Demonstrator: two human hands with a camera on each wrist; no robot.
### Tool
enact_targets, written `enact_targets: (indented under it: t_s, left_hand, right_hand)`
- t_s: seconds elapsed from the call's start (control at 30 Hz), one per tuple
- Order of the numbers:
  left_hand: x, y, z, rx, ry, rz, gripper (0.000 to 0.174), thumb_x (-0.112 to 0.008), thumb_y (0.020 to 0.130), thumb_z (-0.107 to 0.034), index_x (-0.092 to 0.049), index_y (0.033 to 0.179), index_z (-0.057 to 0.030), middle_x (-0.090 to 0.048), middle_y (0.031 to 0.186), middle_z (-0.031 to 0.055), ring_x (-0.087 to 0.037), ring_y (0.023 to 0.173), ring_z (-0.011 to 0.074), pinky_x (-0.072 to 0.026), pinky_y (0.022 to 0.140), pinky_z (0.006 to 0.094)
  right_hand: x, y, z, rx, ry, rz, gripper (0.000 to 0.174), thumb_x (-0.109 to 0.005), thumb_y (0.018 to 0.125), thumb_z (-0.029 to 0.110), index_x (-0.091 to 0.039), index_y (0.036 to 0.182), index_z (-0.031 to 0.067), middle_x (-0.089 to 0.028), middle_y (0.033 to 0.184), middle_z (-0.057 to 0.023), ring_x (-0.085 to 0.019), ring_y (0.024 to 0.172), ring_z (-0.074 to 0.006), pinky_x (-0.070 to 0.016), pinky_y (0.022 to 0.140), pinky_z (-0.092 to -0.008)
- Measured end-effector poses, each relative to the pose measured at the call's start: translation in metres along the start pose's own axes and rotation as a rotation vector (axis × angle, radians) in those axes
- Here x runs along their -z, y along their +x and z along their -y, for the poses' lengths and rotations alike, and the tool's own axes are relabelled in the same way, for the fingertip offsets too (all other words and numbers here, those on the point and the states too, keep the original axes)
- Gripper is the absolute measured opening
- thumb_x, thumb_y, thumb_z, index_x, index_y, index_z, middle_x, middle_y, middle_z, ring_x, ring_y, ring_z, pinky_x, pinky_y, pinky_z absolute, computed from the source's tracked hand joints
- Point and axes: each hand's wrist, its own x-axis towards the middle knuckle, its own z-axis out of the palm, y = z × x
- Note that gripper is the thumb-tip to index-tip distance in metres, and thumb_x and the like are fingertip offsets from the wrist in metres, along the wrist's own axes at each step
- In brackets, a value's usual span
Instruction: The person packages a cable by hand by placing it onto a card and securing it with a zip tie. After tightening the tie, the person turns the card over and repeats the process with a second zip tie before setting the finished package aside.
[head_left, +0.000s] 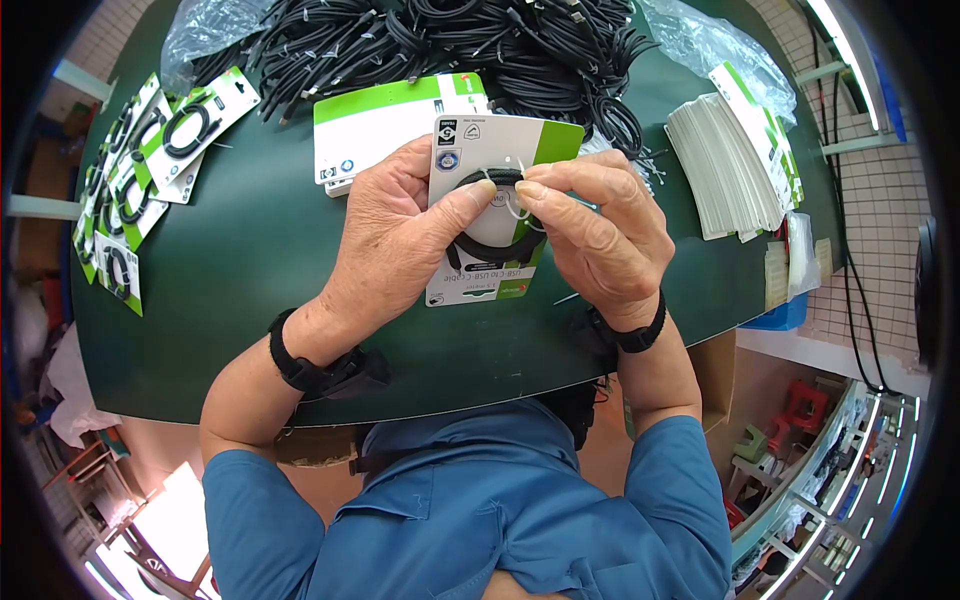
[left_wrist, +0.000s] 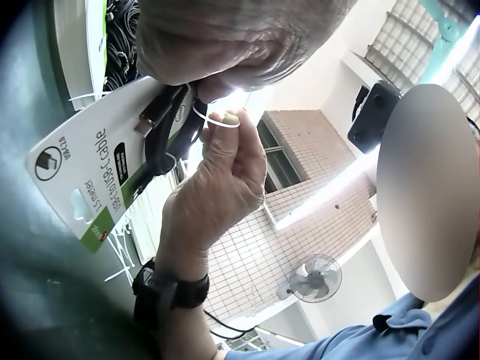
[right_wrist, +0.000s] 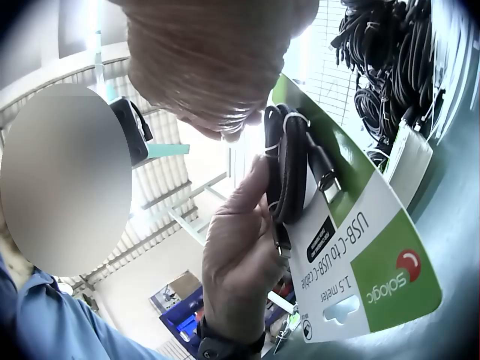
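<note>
A white and green card (head_left: pixel 480 150) with a coiled black cable (head_left: pixel 484 252) on its front is held upside down above the table in the head view. My left hand (head_left: pixel 385 235) grips the card's left side, its thumb pressing on the coil's top. My right hand (head_left: pixel 605 225) pinches a thin white tie at the coil between thumb and index finger. In the left wrist view the white tie (left_wrist: pixel 217 120) loops out from the cable to the right hand's fingertips (left_wrist: pixel 229 120). Cable connectors lie against the card (right_wrist: pixel 375 247) in the right wrist view.
A heap of black cables (head_left: pixel 450 45) covers the table's far side. Flat cards (head_left: pixel 375 120) lie behind my hands, and a stack of cards (head_left: pixel 715 165) stands at right. Carded cables (head_left: pixel 130 170) lie at left. Clear plastic bags (head_left: pixel 720 50) are at the back.
</note>
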Motion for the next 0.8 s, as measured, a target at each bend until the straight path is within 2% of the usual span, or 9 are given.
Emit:
enact_targets:
  t_s: [0.2, 0.43, 0.8]
  left_hand:
    - [-0.0004, -0.0007, -0.0010, -0.001, 0.000, -0.011, 0.033, -0.067, 0.100, -0.005, -0.065, 0.132, 0.0030, -0.075, 0.116, 0.0100, -0.071, 0.102, 0.0127, -0.0595, 0.092, 0.0296]
    - [0.0000, -0.0011, -0.0030, 0.011, 0.012, -0.014, 0.033, -0.068, 0.100, -0.004, -0.066, 0.132, 0.0034, -0.076, 0.115, 0.0099, -0.071, 0.101, 0.0127, -0.0599, 0.091, 0.0297]
    - [-0.0009, -0.0013, -0.0014, -0.025, 0.040, -0.034, 0.033, -0.068, 0.099, -0.003, -0.066, 0.131, 0.0038, -0.076, 0.115, 0.0103, -0.072, 0.101, 0.0128, -0.0603, 0.090, 0.0293]
  right_hand:
    - [-0.0023, 0.0006, 0.0003, 0.002, 0.040, -0.044, 0.029, -0.081, 0.085, -0.005, -0.074, 0.111, 0.0062, -0.074, 0.101, -0.0134, -0.073, 0.083, -0.0234, -0.0555, 0.066, -0.0329]
    - [-0.0030, 0.0029, -0.0022, -0.035, 0.022, -0.070, 0.017, -0.081, 0.087, -0.003, -0.071, 0.100, 0.0015, -0.075, 0.094, -0.0137, -0.071, 0.078, -0.0225, -0.0546, 0.064, -0.0323]
    - [-0.0046, 0.0018, -0.0032, -0.024, 0.026, -0.076, 0.017, -0.081, 0.087, -0.004, -0.071, 0.100, 0.0015, -0.075, 0.093, -0.0134, -0.070, 0.077, -0.0224, -0.0539, 0.064, -0.0315]
